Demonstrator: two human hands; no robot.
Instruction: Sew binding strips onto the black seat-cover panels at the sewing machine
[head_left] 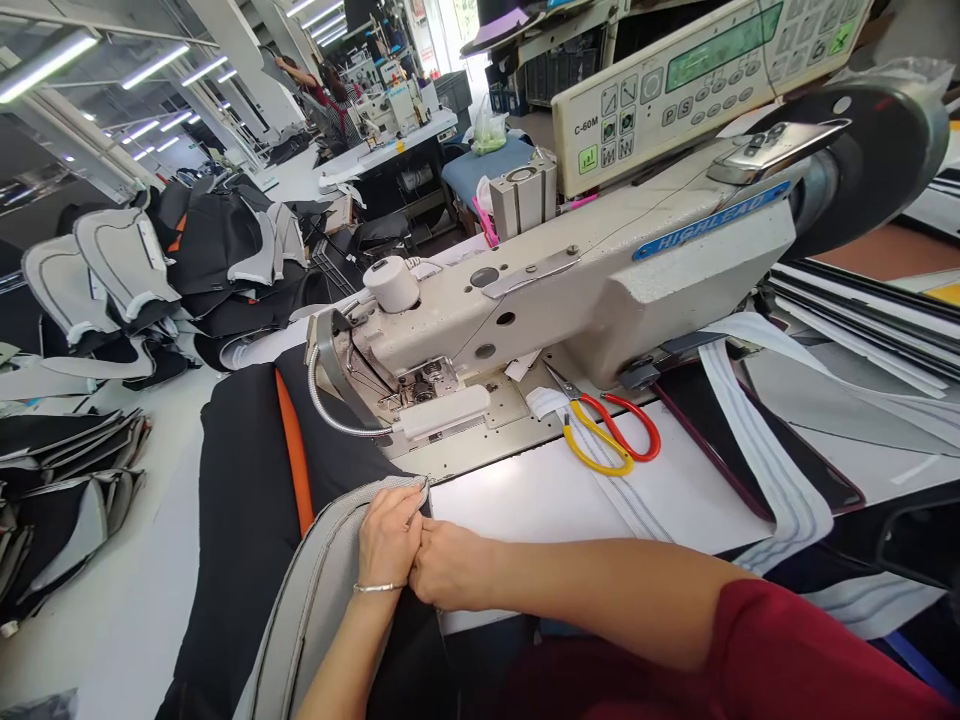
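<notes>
A large sewn fabric cover (238,520), black with an orange strip (294,450) and a grey padded border (289,610), lies at the front edge of the sewing table. My left hand (386,540), with a bracelet at the wrist, is closed over the cover's grey corner. Pressed against it, my right hand (454,565) makes a fist on the same edge; its fingertips are hidden. Both hands are in front of the sewing machine (555,290), whose needle area lies beyond them. Scissors (611,430) with red and yellow handles rest on the machine bed to the right.
A white thread cone (392,284) stands by the machine head, under a control panel (705,90). White striped webbing (780,480) hangs over a dark tray (832,480) at right. Stacked fabric pieces (67,500) lie left. A person (337,110) is far back.
</notes>
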